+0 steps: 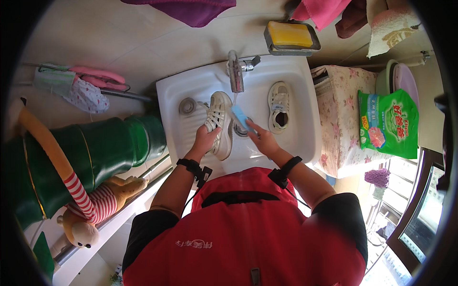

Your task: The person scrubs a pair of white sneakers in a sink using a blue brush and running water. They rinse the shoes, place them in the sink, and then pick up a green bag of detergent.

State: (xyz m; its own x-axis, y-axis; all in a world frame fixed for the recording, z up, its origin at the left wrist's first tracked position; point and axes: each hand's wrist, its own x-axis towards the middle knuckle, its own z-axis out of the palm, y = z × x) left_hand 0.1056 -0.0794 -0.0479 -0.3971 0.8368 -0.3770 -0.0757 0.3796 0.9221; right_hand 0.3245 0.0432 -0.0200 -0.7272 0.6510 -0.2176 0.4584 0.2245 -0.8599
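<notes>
In the white ceramic sink [298,143], my left hand [205,139] grips a white sneaker [222,107] by its opening, the toe towards the wall. My right hand [264,141] holds a light-blue brush [240,116] just right of that shoe and below the faucet [235,73]. A thin stream of water falls from the spout towards the brush. The brush's bristles cannot be made out. A second white sneaker [278,107] lies at the right of the basin, apart from both hands. The drain [240,129] is partly hidden behind the brush.
A round grey drain fitting [187,106] sits at the basin's left. Yellow soap [290,34] rests in a wall dish. Right of the sink, a green detergent bag [390,123] lies on a flowered cloth cover [343,143]. A plush monkey [103,200] hangs beside a large green cylindrical object [107,150].
</notes>
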